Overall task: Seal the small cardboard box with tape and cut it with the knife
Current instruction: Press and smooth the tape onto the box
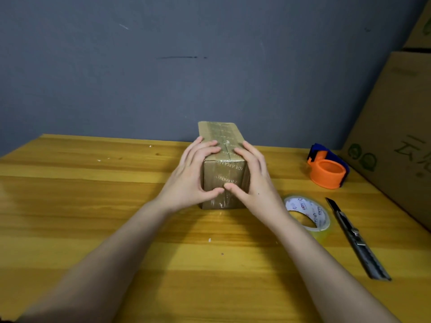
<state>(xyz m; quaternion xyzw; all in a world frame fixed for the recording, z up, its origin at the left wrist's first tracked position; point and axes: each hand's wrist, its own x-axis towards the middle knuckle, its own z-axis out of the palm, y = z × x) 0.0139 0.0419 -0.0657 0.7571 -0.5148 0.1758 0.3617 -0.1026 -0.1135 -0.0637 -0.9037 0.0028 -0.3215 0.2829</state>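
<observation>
Head view: your fingers [211, 149] hug the box [224, 164]; tape roll [307, 215] and knife [356, 238] lie right of your right hand [254, 183].

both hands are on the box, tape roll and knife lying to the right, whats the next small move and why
Probably the right hand should let go and reach for the tape roll beside it. Both hands grip the near end of the small cardboard box, the left hand can steady it alone, and the knife lies untouched farther right.

Tape roll [307, 215], knife [356, 238] and dispenser [327, 169] crowd the box's [224, 178] right; left lies open.
</observation>
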